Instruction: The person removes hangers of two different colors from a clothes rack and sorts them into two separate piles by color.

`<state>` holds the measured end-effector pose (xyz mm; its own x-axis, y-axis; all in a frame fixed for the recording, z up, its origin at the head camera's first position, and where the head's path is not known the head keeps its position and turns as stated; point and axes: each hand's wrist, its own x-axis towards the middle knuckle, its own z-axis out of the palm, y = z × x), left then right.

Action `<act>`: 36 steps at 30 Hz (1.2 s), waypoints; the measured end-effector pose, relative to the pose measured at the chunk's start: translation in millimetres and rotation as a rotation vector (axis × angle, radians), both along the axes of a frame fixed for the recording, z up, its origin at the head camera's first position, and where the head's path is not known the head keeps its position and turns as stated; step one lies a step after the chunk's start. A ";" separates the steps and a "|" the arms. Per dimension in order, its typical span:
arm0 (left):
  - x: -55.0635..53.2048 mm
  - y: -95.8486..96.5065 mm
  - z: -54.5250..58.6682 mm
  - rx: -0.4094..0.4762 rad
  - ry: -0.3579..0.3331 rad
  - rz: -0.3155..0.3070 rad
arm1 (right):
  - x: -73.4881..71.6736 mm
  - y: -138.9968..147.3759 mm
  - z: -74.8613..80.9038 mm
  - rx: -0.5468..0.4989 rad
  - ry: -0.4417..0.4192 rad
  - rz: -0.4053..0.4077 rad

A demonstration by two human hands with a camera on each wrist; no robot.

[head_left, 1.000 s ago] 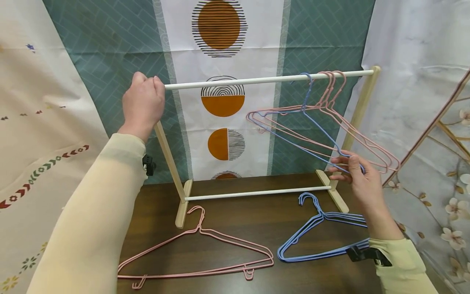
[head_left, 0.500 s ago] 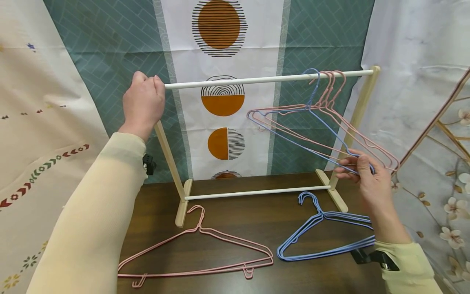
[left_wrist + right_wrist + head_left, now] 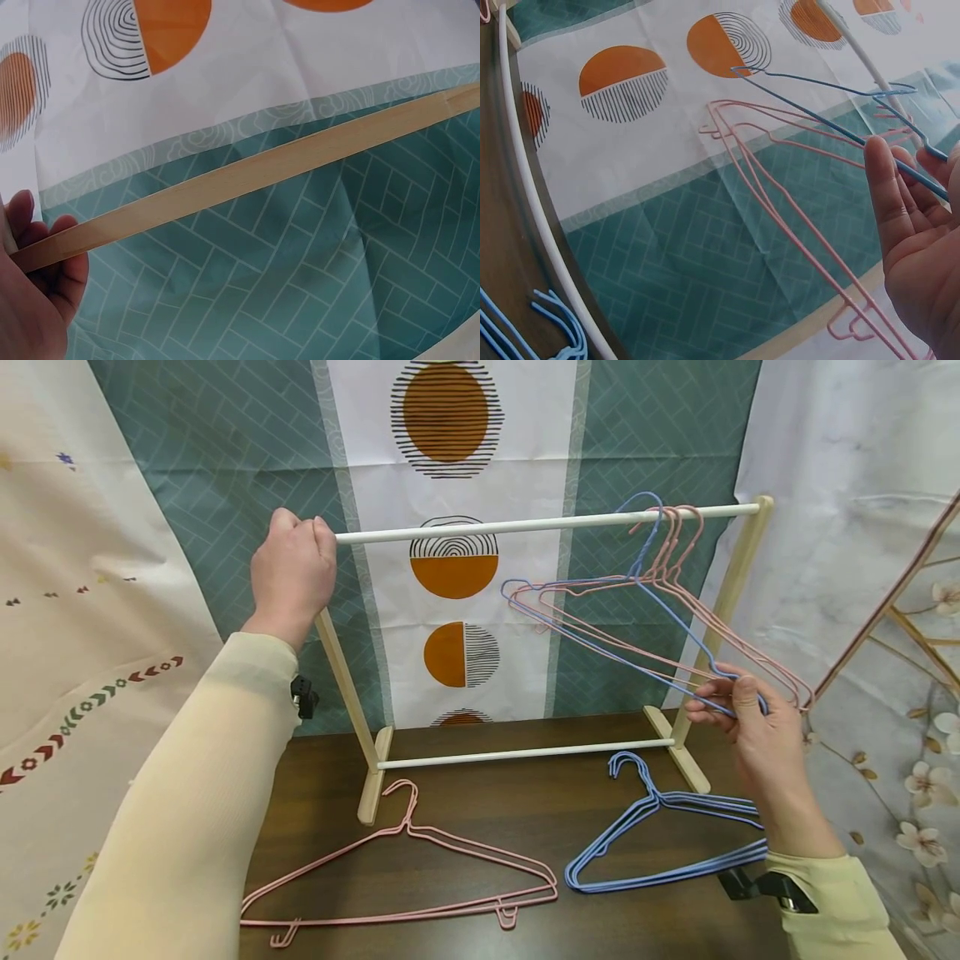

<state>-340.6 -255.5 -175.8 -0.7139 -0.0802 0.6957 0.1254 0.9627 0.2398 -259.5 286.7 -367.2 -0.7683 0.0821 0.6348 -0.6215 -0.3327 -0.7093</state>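
My right hand (image 3: pixel 761 718) pinches the right corner of a blue wire clothes hanger (image 3: pixel 640 567), which slants up to the left. This hanger's hook arches over the white top rail (image 3: pixel 487 528) of a small garment rack, its top standing above the rail. Right beside it, several pink hangers (image 3: pixel 667 545) hang from the same rail. In the right wrist view the fingers (image 3: pixel 889 191) hold the blue wire near its end. My left hand (image 3: pixel 292 564) grips the rack's upper left corner; the left wrist view has it round the top of the wooden post (image 3: pixel 255 172).
Flat on the brown table (image 3: pixel 465 818) lie pink hangers (image 3: pixel 397 917) at the front left and a stack of blue hangers (image 3: pixel 607 839) at the right. The rack's lower bar (image 3: pixel 525 753) runs behind them. Patterned cloths (image 3: pixel 637 435) surround the table.
My right hand has moved right and slightly down with the blue hanger. Its hook has shifted right along the rail towards the pink ones and risen. The left hand stays put.
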 end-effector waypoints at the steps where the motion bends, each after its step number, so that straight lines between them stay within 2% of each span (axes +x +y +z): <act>1: 0.1 0.2 -0.3 0.001 -0.001 0.000 | 0.0 -0.1 -0.1 -0.002 0.001 0.003; 13: -0.9 0.9 -1.6 0.001 0.011 0.001 | -0.2 -0.1 4.4 -0.054 0.040 0.084; 19: -1.2 0.8 -2.0 0.002 0.016 0.005 | 6.3 1.1 -1.7 -0.037 0.006 0.103; 21: -1.2 0.6 -2.2 0.004 0.019 0.005 | 8.0 3.2 -5.3 -0.036 0.001 0.136; 26: -2.3 0.4 -3.1 0.008 0.022 0.001 | 14.5 12.8 -18.3 0.000 -0.057 0.151; 30: -1.8 0.8 -3.1 0.010 0.027 0.001 | 18.4 21.8 -29.2 0.083 -0.153 0.106; 36: -1.1 1.1 -3.0 0.015 0.026 0.004 | 19.1 40.7 -46.4 0.198 -0.250 0.179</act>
<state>-341.7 -254.3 -178.8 -0.6955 -0.0936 0.7124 0.1280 0.9595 0.2510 -240.3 327.4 -413.6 -0.8929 -0.1736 0.4156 -0.3650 -0.2616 -0.8935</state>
